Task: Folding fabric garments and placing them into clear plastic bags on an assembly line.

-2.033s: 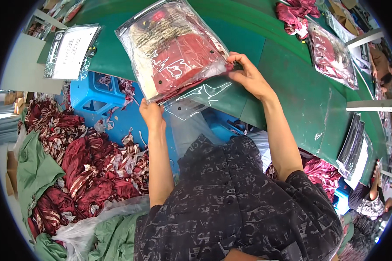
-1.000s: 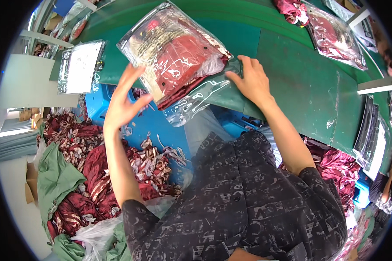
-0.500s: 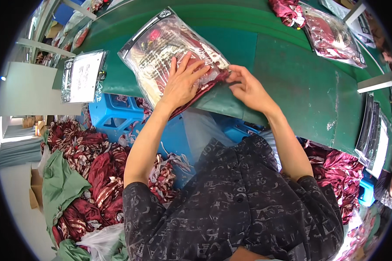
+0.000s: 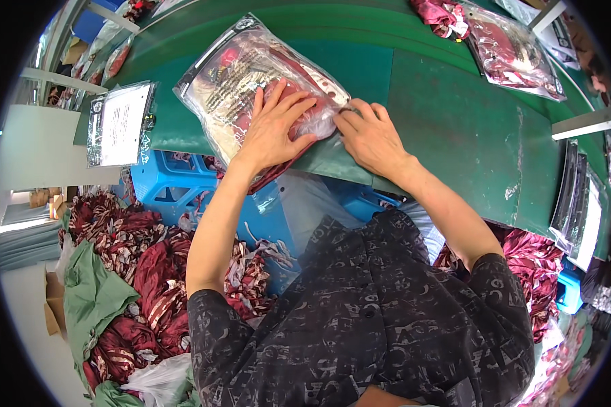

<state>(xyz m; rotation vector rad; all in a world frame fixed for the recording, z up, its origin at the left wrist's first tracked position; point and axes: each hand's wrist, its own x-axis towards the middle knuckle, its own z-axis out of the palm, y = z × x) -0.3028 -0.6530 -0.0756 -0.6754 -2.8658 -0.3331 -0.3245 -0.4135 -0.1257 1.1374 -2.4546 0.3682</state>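
A clear plastic bag (image 4: 214,85) with a folded maroon and cream garment (image 4: 218,125) inside lies slanted on the green table (image 4: 448,129). Across the middle of it my left hand (image 4: 270,136) rests flat, fingers spread. My right hand (image 4: 372,141) has its fingers bent and pinched on the bag's near right edge, where the plastic is crumpled. Some maroon cloth shows along the bag's near edge, below my left hand. The right fingertips are partly hidden from view.
Left of the bag lies a packet with a white sheet (image 4: 119,125). Another bagged garment (image 4: 506,51) is at the far right, near a metal bar (image 4: 587,123). Blue stools (image 4: 173,180) stand below. Maroon garments (image 4: 159,271) are heaped at left and right.
My right hand has moved left onto the bag's edge and pinches it. The maroon cloth corner that showed there is now covered. My left hand stays spread on the bag.
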